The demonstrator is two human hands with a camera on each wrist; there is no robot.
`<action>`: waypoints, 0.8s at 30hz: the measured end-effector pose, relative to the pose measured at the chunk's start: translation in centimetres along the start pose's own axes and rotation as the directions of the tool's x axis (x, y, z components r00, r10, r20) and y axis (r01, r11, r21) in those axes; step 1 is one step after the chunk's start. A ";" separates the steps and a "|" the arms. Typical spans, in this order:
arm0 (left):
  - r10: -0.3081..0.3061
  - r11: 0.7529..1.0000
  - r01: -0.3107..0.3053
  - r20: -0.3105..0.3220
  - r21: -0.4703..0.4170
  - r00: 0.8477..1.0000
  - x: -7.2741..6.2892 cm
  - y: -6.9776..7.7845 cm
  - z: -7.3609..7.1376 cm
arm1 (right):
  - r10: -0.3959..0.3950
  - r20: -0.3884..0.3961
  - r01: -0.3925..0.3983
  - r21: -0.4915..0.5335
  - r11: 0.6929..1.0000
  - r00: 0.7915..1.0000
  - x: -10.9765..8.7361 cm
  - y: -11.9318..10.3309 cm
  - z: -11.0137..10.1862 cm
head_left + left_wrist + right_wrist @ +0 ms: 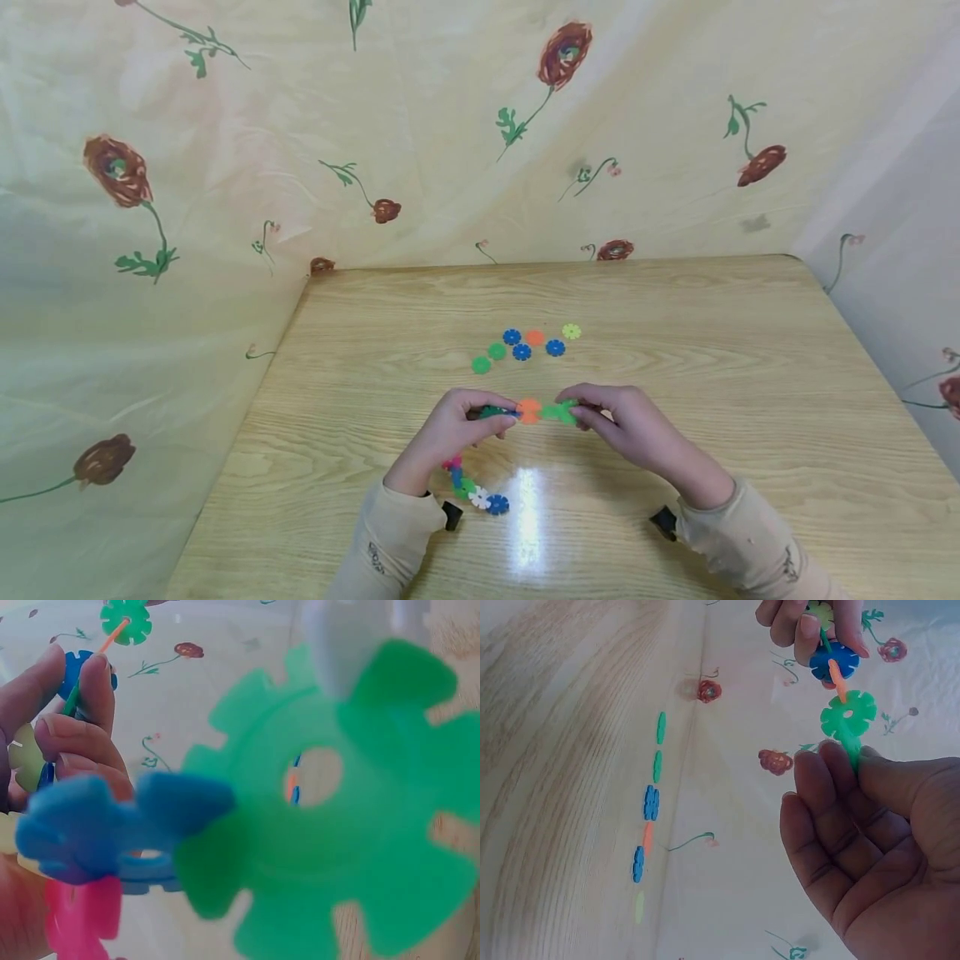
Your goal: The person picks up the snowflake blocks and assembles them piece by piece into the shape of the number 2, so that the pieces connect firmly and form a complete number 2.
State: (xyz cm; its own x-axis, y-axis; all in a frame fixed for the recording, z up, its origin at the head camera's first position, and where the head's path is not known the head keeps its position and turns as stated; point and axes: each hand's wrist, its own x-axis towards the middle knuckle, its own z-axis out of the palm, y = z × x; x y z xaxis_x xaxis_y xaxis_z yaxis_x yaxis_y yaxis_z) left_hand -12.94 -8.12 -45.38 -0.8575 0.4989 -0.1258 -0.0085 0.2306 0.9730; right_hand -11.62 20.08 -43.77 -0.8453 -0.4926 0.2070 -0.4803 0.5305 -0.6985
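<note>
A chain of slotted plastic flower discs is stretched between both hands above the table. My left hand (459, 427) pinches it by a dark green disc beside a blue disc (849, 660). An orange disc (528, 411) shows in the span between the hands. At the chain's right end, the thumb and fingers of my right hand (636, 427) pinch a green disc, joined to another green disc (860, 703). The chain's other part trails below the left hand, with pink (82, 919), blue (75, 832), green (285, 862) and white (479, 497) discs. The left palm hides some links.
Beyond the hands, loose discs lie on the wooden table (712, 333): two green ones (481, 365), several blue ones (555, 347), an orange one (535, 337) and a yellow one (572, 331). Flowered cloth (450, 108) hangs behind the table and along its sides.
</note>
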 end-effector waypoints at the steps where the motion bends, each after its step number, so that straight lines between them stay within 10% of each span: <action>1: 0.001 1.000 -0.001 0.003 0.004 1.000 0.0 0.0 0.0 | 0.000 -0.001 0.000 0.003 1.000 1.000 0.0 0.0 0.1; 24: -0.064 0.996 0.068 -0.059 0.057 0.996 0.2 0.4 -0.2 | 0.063 -0.062 -0.061 0.034 0.998 0.996 0.2 -0.2 0.7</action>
State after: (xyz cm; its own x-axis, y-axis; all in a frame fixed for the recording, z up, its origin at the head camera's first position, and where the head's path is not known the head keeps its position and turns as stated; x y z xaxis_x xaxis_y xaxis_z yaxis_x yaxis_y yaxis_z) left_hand -13.23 -8.04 -44.94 -0.8840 0.4328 -0.1766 -0.0374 0.3110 0.9497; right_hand -11.55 19.36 -44.08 -0.8868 -0.4142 0.2051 -0.4197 0.5357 -0.7327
